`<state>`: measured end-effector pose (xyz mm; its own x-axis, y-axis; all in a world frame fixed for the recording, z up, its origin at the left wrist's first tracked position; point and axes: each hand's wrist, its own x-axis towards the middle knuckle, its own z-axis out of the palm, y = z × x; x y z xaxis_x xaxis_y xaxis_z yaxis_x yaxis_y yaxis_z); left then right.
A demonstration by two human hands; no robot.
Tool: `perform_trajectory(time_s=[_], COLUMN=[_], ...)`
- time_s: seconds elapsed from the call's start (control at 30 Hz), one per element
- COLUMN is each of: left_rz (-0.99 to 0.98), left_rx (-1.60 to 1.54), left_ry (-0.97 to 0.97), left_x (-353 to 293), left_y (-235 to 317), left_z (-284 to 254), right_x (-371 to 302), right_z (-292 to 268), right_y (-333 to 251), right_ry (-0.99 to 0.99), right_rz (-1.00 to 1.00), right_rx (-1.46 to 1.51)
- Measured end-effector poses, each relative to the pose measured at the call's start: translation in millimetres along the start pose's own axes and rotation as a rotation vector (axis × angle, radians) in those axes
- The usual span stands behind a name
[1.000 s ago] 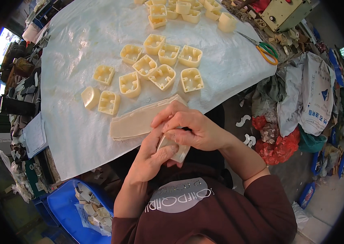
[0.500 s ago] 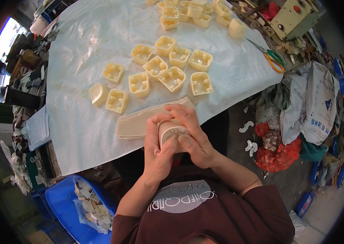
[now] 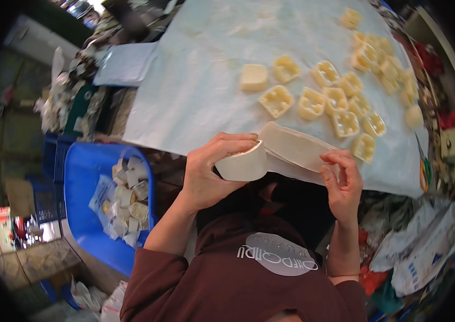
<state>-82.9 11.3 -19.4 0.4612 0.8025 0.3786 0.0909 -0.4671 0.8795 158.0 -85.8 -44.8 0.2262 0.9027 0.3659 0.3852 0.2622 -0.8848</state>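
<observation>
My left hand (image 3: 208,174) grips a cream-white roll of tape (image 3: 243,163) just in front of my chest. My right hand (image 3: 343,180) is off to the right, fingertips pinched on what looks like the pulled-out tape end; a pale strip runs from the roll toward it. Right behind the strip, a flat beige slab (image 3: 297,145) lies at the table's near edge. Several cream square moulded pieces (image 3: 313,102) are spread on the white sheet (image 3: 200,91) that covers the table.
A blue crate (image 3: 85,182) at my left, below the table, holds several cream pieces (image 3: 128,196) and packets. Scissors (image 3: 425,172) lie at the table's right edge. Bags and red and white clutter (image 3: 426,252) are piled on the floor at the right.
My hands were together around the roll at my chest. They have moved apart, the left keeping the roll and the right drawing away to the right. The view has swung left.
</observation>
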Motion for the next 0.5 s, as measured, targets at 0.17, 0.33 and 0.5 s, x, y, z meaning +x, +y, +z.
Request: perform_trajectory(time_s=[0.17, 0.33, 0.5], left_rz=[-0.235, -0.245, -0.242], left_rx=[-0.280, -0.506, -0.696], left_ry=[0.151, 0.151, 0.167], left_x=[-24, -39, -50], left_y=[0, -7, -15], left_z=[-30, -44, -57], right_x=[14, 21, 29], right_z=[13, 16, 25], right_y=[-4, -5, -8], right_ry=[-0.089, -0.212, -0.225], right_rz=[-0.052, -0.064, -0.214], right_rx=[-0.122, -0.292, -0.507])
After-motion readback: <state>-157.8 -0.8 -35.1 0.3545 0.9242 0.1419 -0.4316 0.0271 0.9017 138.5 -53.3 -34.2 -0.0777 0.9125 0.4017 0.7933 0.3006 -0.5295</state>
